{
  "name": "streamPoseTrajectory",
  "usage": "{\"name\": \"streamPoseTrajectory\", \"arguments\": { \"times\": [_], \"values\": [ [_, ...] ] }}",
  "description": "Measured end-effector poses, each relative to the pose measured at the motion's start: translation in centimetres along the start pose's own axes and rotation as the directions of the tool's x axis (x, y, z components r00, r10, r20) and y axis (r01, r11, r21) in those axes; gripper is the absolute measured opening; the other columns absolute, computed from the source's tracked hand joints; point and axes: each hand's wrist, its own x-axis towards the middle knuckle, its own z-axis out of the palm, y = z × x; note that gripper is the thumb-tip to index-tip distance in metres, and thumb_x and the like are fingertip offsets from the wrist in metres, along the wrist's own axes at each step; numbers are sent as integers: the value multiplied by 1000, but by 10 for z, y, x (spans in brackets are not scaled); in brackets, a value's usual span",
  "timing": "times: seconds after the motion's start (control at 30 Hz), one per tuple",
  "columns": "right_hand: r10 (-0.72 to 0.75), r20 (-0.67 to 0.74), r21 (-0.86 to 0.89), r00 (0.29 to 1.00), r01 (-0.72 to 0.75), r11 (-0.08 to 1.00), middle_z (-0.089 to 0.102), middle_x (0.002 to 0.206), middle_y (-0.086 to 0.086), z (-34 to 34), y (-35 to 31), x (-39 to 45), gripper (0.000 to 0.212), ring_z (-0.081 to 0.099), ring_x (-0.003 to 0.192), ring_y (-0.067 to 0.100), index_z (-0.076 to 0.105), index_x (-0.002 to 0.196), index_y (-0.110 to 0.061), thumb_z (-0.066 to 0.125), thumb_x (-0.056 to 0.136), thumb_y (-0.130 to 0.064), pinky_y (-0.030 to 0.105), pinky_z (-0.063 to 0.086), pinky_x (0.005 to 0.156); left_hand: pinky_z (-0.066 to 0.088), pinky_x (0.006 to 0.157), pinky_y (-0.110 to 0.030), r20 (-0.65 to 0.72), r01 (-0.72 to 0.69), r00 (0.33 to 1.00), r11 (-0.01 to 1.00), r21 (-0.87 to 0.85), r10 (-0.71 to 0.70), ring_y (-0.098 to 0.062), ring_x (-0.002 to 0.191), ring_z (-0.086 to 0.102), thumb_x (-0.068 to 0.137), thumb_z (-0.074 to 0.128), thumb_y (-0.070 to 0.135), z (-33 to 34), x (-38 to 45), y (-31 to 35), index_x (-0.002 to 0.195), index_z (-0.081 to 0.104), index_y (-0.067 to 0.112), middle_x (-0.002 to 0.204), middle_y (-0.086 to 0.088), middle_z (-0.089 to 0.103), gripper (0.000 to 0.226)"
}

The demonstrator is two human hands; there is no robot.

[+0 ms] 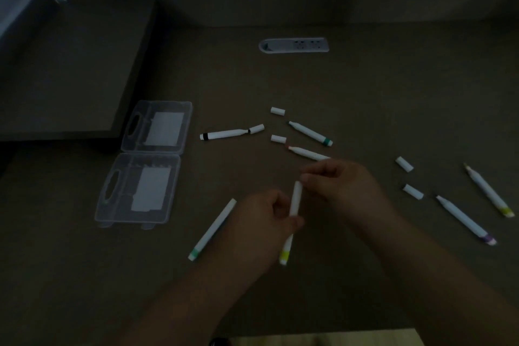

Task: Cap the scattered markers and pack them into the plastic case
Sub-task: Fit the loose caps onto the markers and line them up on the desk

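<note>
Dim room; brown desk (365, 87) with inset power socket (293, 45). Clear plastic case (146, 163) lies open at left. Markers and loose caps scattered. Left hand (264, 222) grips yellow marker (292, 219) mid-barrel; right hand (342, 180) pinches its top end.

Counting what lies in front of me

I count seven markers (310, 132): one in my hands and six on the desk (365, 93). Five loose white caps (277, 111) lie scattered among them, and one clear plastic case (146, 163) sits open at my left.
</note>
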Motion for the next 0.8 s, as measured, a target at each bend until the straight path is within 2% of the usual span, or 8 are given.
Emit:
{"name": "streamPoseTrajectory", "arguments": {
  "times": [0.07, 0.2, 0.3, 0.37, 0.53, 0.63, 0.7, 0.8],
  "values": [
    [28, -59, -112, 998, -35, 993, 67, 100, -11, -6, 14, 3, 10, 62, 89, 3, 66, 91, -37, 65, 91, -27, 25, 51, 78, 51, 96, -34, 82, 57, 993, 962, 268, -82, -10, 107, 60, 94, 64, 33, 12, -2, -1, 121, 55, 33, 113, 9, 61, 28],
    [-70, -236, -323, 969, -11, 946, 61, 111, -8, -12, 28, 21, 19, 54, 95, 3, 66, 111, -31, 63, 93, -26, 26, 46, 85, 47, 103, -40, 152, 33, 972, 749, 662, -177, -22, 121, 55, 98, 56, 33, 25, -1, -5, 141, 42, 21, 137, -6, 54, 47],
    [-305, -213, -674, 928, 86, 733, 60, 115, -3, -13, 27, 40, 27, 53, 104, 11, 64, 120, -26, 61, 93, -30, 32, 47, 92, 46, 104, -41, 139, -15, 981, 664, 747, -134, -23, 124, 52, 98, 57, 29, 30, -2, -12, 143, 38, 20, 142, -7, 49, 50],
    [-424, -150, -800, 893, 142, 582, 61, 115, 2, -13, 24, 52, 29, 53, 109, 19, 65, 119, -22, 61, 92, -33, 36, 47, 95, 45, 105, -41, 123, -2, 983, 657, 754, -138, -22, 126, 50, 98, 57, 29, 30, -2, -17, 144, 38, 20, 145, -7, 46, 51],
    [-348, -64, -879, 935, 112, 463, 66, 109, 4, -21, 20, 71, 24, 55, 105, 22, 72, 110, -21, 62, 91, -31, 35, 46, 92, 40, 110, -42, 157, 37, 956, 634, 773, -247, -25, 137, 41, 99, 57, 28, 20, 2, -16, 153, 25, 20, 157, -10, 31, 64],
    [-284, -76, -857, 956, 82, 508, 66, 107, 3, -22, 22, 71, 21, 58, 102, 20, 72, 107, -21, 63, 91, -31, 36, 50, 91, 37, 112, -39, 122, 62, 969, 688, 723, -215, -23, 141, 36, 100, 53, 35, 17, 1, -16, 154, 24, 22, 161, -7, 24, 63],
    [-189, -98, -746, 977, 53, 663, 64, 107, -3, -20, 21, 62, 19, 58, 101, 14, 69, 109, -26, 64, 91, -30, 36, 51, 90, 37, 112, -37, 30, 57, 994, 753, 656, -101, -18, 140, 37, 99, 51, 45, 16, -5, -19, 151, 30, 27, 158, -1, 30, 60],
    [-45, -54, -373, 998, 21, 928, 61, 101, -12, -13, 14, 41, 15, 58, 89, 3, 65, 105, -32, 66, 91, -27, 20, 47, 71, 39, 109, -32, -190, -14, 977, 925, 379, 93, -9, 128, 46, 95, 55, 49, 12, -8, -18, 139, 48, 29, 139, 8, 50, 50]
  ]
}}
